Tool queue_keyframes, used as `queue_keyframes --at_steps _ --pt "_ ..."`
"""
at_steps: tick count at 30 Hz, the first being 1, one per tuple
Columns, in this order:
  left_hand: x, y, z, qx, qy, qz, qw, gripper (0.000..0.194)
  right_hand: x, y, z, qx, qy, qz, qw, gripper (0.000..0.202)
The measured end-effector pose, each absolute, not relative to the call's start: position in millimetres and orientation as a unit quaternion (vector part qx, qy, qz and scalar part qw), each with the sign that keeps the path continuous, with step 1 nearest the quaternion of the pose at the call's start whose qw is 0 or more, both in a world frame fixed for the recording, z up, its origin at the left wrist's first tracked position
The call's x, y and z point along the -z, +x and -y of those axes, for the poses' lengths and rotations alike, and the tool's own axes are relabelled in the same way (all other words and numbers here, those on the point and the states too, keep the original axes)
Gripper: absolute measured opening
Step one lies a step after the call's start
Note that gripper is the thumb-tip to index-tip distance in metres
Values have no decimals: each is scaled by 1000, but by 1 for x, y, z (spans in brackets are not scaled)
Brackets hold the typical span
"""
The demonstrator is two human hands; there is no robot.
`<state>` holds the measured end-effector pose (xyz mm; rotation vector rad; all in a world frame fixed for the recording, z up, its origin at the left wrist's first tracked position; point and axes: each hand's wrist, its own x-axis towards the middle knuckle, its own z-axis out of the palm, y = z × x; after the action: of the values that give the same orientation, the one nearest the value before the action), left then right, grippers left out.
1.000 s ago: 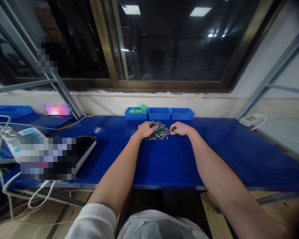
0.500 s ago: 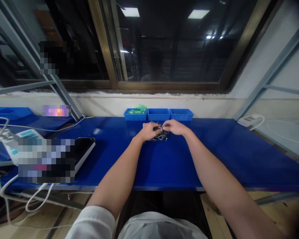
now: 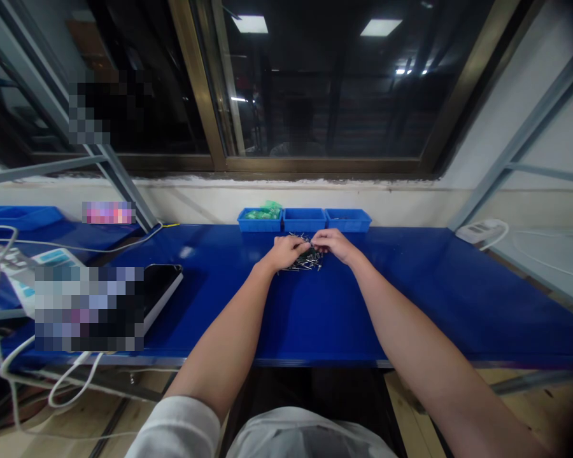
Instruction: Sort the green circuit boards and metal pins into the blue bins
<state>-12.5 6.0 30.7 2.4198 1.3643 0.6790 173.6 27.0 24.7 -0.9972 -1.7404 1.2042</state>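
The person had both arms stretched over the blue worktop [image 3: 315,312], and I took the clock with twelve at the window [image 3: 325,95]. In its centre was a pile of slim, screw-like metal pieces [image 3: 310,261], lying on the worktop with ends pointing in different directions. The left hand [image 3: 284,252] was at the nine o'clock side of the pile and covered a part of it, the thumb reaching inward. The right hand [image 3: 334,243] was at about two o'clock, with its thumb and fingertips close to each other. The fingertips of both hands were near together above the pile; whether either hand was clamped on a piece, I could not tell. Behind the pile stood three blue bins: the left bin [image 3: 260,225], between ten and eleven, held green packets [image 3: 262,214]; the middle bin [image 3: 304,224] was at twelve, the right bin [image 3: 347,226] between one and two. Toward three o'clock lay a white power strip [image 3: 480,230].
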Motion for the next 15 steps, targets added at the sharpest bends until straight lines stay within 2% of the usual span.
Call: queue_keyframes --at_steps 6,11,15 --pt "-29 -16 -7 -265 822 -487 128 43 -21 176 -32 -458 -407 658 438 26" --pt "-25 -26 -17 -284 758 -580 89 41 -14 184 -43 -362 -489 633 478 20" --pt "-21 -29 -23 -285 731 -615 83 36 -8 194 -57 -298 -501 593 556 19"
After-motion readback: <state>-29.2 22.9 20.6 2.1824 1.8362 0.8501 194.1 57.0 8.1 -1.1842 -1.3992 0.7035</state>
